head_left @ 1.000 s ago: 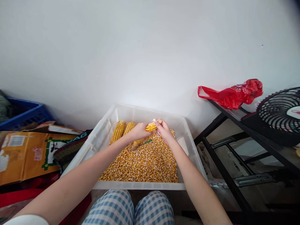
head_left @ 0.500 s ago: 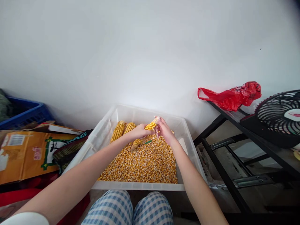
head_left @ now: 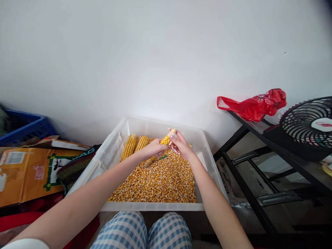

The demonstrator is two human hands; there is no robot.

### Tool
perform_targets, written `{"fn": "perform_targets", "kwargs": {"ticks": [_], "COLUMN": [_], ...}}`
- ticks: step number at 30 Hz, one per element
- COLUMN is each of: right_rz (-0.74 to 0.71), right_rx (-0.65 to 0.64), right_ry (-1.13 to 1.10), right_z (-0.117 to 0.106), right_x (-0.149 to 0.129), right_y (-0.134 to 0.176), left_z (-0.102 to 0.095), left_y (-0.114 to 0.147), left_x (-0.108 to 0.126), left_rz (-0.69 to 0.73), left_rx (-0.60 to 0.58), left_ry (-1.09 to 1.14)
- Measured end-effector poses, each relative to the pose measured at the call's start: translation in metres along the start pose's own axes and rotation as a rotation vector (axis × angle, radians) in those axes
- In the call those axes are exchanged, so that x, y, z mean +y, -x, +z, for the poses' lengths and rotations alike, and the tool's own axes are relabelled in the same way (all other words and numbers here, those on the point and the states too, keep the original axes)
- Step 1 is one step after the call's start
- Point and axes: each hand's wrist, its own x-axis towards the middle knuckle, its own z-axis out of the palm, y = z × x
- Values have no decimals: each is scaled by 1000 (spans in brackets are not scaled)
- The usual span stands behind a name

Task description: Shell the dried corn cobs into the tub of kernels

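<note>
A person's left hand (head_left: 156, 148) gripped the lower end of a corn cob (head_left: 164, 140) above loose kernels (head_left: 160, 186) in a plastic bin (head_left: 155, 206), the right hand's (head_left: 182, 143) fingers curled around the upper end. A slack hold could have dropped the cob onto the pile; a hard push might have flicked grains over the side. Beyond rose a pale wall (head_left: 155, 62), with a cardboard box (head_left: 31, 173) at left and a fan (head_left: 308, 126) and red bag (head_left: 259, 106) on a black table (head_left: 256, 128) at right.

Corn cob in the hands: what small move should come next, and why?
Probably press the right hand farther down the cob: its tip looks pale and bared, while yellow kernels show beside the left hand gripping the other end.
</note>
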Motion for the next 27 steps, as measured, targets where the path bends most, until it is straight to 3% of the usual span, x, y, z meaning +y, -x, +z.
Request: {"fn": "perform_targets", "kwargs": {"ticks": [3, 9, 11, 16, 23, 25, 27], "right_rz": [-3, -2, 25, 34, 28, 21, 33], "right_rx": [87, -36, -20, 197, -34, -46, -23], "right_ry": [20, 32, 29, 61, -52, -57, -22], "right_z": [4, -2, -1, 6, -1, -1, 1], "right_x": [4, -1, -1, 10, 1, -1, 0], "right_y": [-1, 1, 1, -3, 1, 2, 1], "left_z": [2, -1, -1, 1, -4, -4, -3], "left_y": [0, 4, 3, -3, 4, 4, 2], "left_x": [-2, 3, 3, -1, 4, 6, 6], "left_rz": [6, -80, -50, 68, -41, -8, 63], "left_rx": [42, -88, -43, 119, -21, 5, 109], "left_ry": [-39, 70, -8, -365, -89, -121, -265]}}
